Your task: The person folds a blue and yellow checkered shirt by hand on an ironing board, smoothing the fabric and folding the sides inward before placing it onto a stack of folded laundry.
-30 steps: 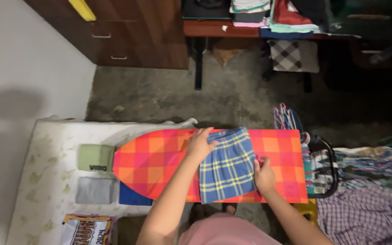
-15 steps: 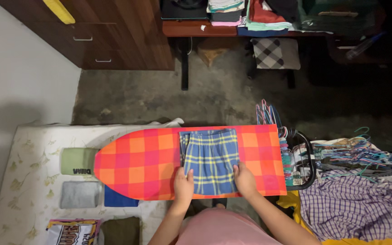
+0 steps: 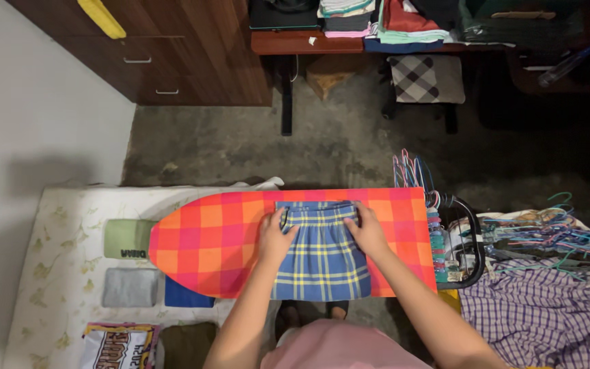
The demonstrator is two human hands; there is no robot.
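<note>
While both palms press flat, laid out smooth on the board.

Spread across the middle of the orange-and-pink checked padded ironing board (image 3: 213,239): a small blue cotton garment with yellow and white plaid lines (image 3: 322,263), waistband toward the far edge, hem hanging just over the near edge. Left hand (image 3: 278,236) resting open on its upper left corner, right hand (image 3: 367,229) open on the upper right, neither clenched nor pinching cloth, only pressing down. Likely light, soft and limp, prone to creasing and to sliding on the cover; best taken by the waistband corners or side seams, pinched with both hands. Beside the board, a bundle of coloured plastic clothes hangers (image 3: 421,174) and a purple checked cloth (image 3: 548,311).
</note>
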